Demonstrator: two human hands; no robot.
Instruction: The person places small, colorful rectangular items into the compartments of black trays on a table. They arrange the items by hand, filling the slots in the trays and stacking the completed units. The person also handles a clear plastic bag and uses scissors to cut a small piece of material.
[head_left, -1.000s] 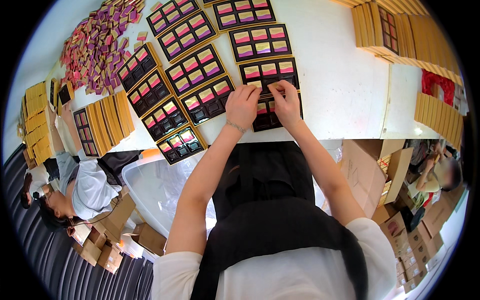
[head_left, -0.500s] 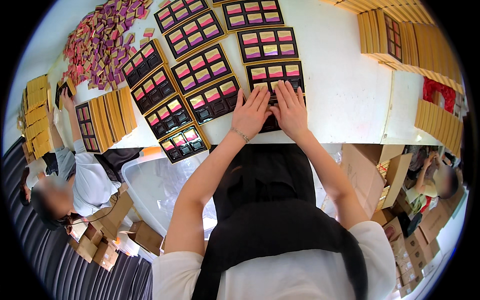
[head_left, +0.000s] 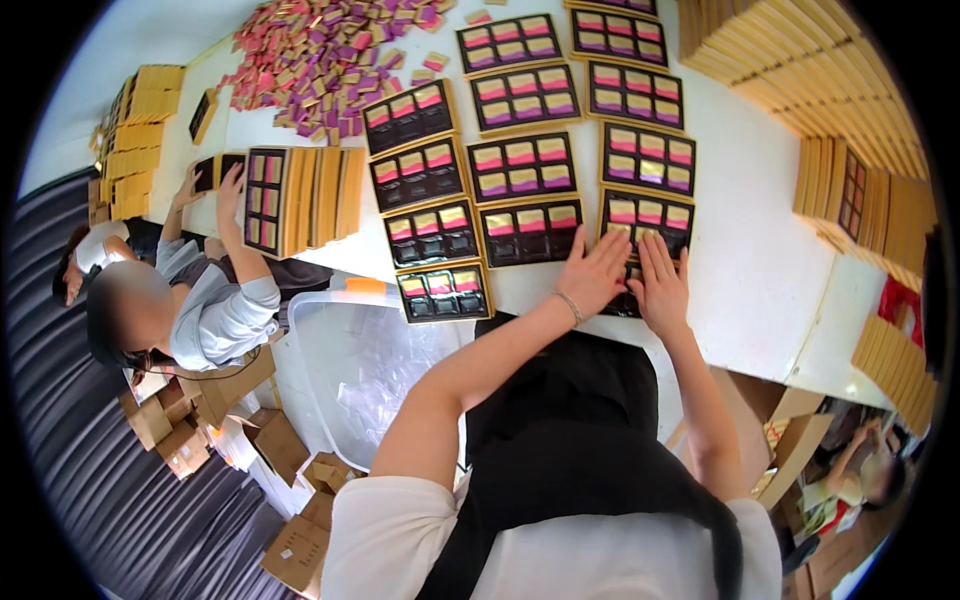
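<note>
My left hand (head_left: pixel 598 272) and my right hand (head_left: pixel 660 288) lie side by side, palms down, fingers stretched. Their fingertips rest on the lower row of a gold-edged box (head_left: pixel 649 214) whose upper row holds pink-and-gold wrapped squares. What lies beneath the fingertips is hidden. A nearer box (head_left: pixel 622 302) is mostly covered by my hands. Left of my left hand, another box (head_left: pixel 530 230) has its upper row filled and dark, bare lower compartments. Beyond the hands, a box (head_left: pixel 650 158) holds pink-and-gold pieces above purple-and-gold ones.
A loose heap of wrapped squares (head_left: pixel 340 70) lies at the back left. Half-filled boxes (head_left: pixel 432 233) form a left column. Gold boxes stand in a row (head_left: pixel 320 200) beside a co-worker (head_left: pixel 215 310); more stacks (head_left: pixel 800 60) line the right. A clear plastic tub (head_left: pixel 330 330) sits below the table edge.
The view has swung, so the table and boxes appear farther right. My hands stay on the same box, with fingers slightly shifted. The left co-worker's hands are now closer together by the standing boxes.
</note>
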